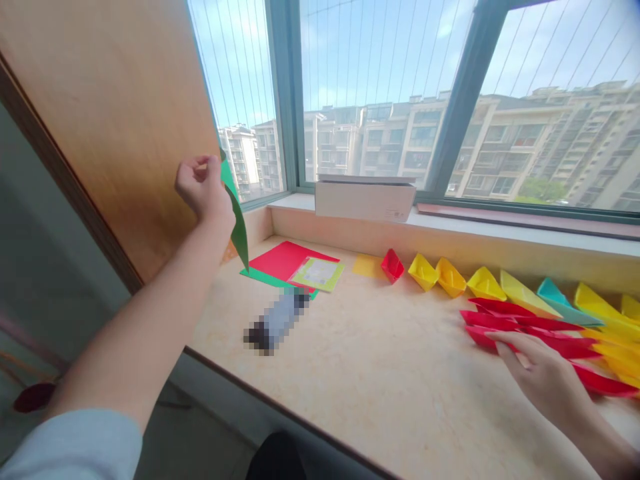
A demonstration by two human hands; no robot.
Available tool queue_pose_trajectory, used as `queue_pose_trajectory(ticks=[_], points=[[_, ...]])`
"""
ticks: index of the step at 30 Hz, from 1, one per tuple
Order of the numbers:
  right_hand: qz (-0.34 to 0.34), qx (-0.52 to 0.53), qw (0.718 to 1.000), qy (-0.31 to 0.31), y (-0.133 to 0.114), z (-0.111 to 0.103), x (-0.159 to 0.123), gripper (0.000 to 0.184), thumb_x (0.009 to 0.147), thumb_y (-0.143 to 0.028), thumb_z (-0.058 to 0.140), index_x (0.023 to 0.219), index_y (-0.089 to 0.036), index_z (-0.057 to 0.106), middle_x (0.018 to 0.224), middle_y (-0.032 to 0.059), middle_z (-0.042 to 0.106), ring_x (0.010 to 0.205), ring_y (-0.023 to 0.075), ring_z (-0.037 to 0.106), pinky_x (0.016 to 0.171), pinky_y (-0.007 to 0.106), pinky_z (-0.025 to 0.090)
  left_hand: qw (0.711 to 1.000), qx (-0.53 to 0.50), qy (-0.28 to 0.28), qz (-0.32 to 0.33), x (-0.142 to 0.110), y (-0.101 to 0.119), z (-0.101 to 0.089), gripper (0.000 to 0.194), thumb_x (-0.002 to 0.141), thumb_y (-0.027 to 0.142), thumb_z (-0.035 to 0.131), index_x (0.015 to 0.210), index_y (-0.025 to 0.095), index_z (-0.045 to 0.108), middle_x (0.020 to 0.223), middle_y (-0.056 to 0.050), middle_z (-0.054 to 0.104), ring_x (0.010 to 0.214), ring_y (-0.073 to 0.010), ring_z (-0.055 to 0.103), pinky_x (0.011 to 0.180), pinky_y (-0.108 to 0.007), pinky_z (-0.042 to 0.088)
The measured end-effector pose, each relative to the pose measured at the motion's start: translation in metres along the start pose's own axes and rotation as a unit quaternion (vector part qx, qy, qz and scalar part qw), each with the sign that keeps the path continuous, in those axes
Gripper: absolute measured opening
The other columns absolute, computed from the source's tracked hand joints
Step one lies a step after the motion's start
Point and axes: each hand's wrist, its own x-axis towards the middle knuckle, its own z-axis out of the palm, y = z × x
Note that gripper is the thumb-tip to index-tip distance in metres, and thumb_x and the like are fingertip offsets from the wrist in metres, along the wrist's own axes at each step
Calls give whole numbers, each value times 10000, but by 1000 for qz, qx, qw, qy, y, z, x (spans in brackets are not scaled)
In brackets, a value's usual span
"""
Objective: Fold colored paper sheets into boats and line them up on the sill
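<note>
My left hand (201, 187) is raised near the window's left side, pinching a green sheet of paper (236, 217) that hangs down from its fingers above the stack of coloured sheets (285, 261). My right hand (537, 373) rests on the counter at the right, fingers extended and touching the nearest red paper boat (505, 330). Behind it lie several more red boats (565, 347). A row of folded boats runs along the back: a small red one (393, 265), yellow ones (453, 277) and a teal one (553, 293).
A white box (365, 197) stands on the windowsill. A blurred dark and grey object (277, 322) lies on the beige counter (360, 373). A yellow square sheet (367, 266) lies by the small red boat. A wooden panel (100, 113) rises at the left.
</note>
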Motion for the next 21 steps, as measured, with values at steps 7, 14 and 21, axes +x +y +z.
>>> queue_pose_trajectory(ticks=[7,14,21], points=[[62,94,994,-11,-42,-6,9,400,924,-477,547,1217,-222,641,1186,111,707,1126,316,649,932,492,548,972,-147,-136,119,-90,152,32,108,821,384,749,838,302,679,833,35,719,891,-196,708,808,-370,567],[59,351,934,-37,-60,-11,13,775,865,-588,617,1521,-318,304,1572,112,363,1406,309,405,1126,545,360,918,-258,-302,-19,-183,227,42,175,786,378,770,851,234,695,755,40,687,737,-191,715,639,-344,608],[133,524,841,-36,-71,-24,23,720,798,-536,730,1434,-331,461,1469,79,521,1339,297,496,1064,485,447,862,-337,-313,-212,-210,201,88,148,680,378,801,758,306,697,743,37,678,747,-186,704,606,-307,620]])
